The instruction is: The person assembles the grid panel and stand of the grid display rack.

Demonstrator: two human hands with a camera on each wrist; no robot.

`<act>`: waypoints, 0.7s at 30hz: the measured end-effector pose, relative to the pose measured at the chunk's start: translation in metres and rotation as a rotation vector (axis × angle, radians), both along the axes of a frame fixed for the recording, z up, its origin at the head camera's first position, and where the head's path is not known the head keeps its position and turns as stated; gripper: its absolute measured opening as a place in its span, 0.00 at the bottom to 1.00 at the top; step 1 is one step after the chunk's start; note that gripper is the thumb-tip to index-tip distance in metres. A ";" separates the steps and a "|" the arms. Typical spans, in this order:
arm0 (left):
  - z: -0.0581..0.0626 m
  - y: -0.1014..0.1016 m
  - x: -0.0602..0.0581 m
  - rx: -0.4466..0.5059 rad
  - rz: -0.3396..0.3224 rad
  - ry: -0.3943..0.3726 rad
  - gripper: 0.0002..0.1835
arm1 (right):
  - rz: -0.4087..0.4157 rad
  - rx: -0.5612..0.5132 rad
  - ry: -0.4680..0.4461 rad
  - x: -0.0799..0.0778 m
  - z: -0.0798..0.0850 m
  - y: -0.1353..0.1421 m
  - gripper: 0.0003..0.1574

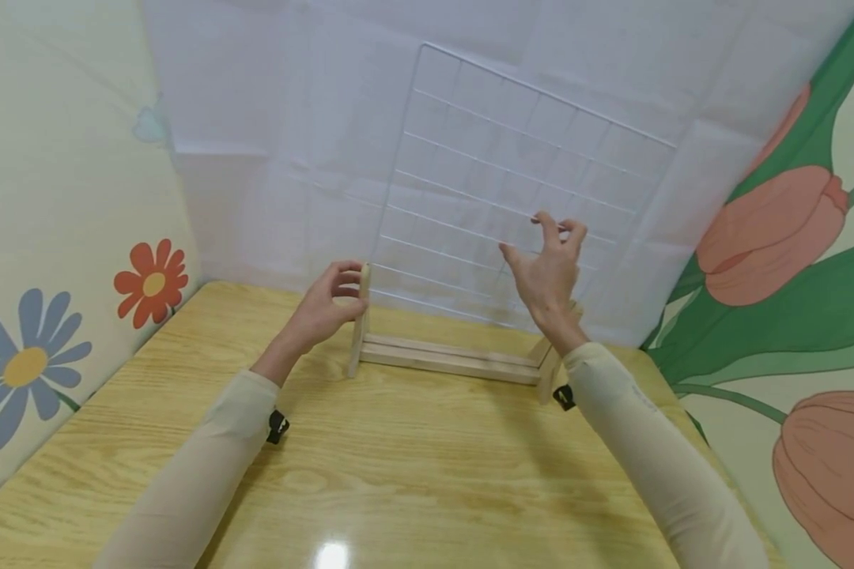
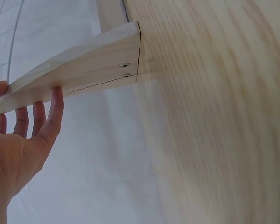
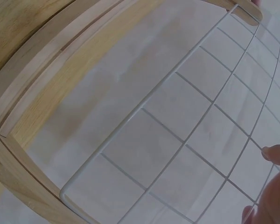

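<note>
A wooden stand [image 1: 448, 362] with a grooved crossbar and two uprights is on the table. My left hand [image 1: 326, 307] holds the upper part of its left upright [image 1: 357, 348], thumb on one side and fingers on the other. My right hand [image 1: 549, 278] grips a white wire grid panel [image 1: 462, 192], its fingertips and thumb bent at the wires. The panel leans above the stand, and its lower edge is apart from the crossbar in the right wrist view. Its lower corners lie close to the uprights. My right forearm partly hides the right upright [image 1: 545, 385].
The wood-grain table [image 1: 398, 458] extends in front of the stand. A white cloth [image 1: 277, 197] hangs behind it. Walls with painted flowers [image 1: 151, 283] flank the table on both sides. Two screw heads [image 2: 125, 65] show on the left upright.
</note>
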State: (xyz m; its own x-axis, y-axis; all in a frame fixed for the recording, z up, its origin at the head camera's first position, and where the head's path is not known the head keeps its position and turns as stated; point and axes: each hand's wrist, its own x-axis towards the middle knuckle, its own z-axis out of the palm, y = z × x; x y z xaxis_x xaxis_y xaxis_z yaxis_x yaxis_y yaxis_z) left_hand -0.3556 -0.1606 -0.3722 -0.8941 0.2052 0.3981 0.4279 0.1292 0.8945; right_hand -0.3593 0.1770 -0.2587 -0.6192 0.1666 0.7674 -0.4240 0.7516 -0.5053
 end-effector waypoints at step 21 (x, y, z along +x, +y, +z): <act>0.000 -0.001 0.002 -0.010 0.005 0.000 0.32 | 0.009 0.041 0.011 -0.001 -0.024 -0.007 0.34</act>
State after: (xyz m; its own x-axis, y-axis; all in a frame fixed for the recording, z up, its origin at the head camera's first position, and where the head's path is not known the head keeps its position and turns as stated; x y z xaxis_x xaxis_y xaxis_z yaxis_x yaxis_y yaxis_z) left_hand -0.3533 -0.1619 -0.3725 -0.8950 0.2047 0.3962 0.4275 0.1406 0.8930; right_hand -0.3601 0.1702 -0.2824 -0.6116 0.1292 0.7806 -0.4362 0.7681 -0.4689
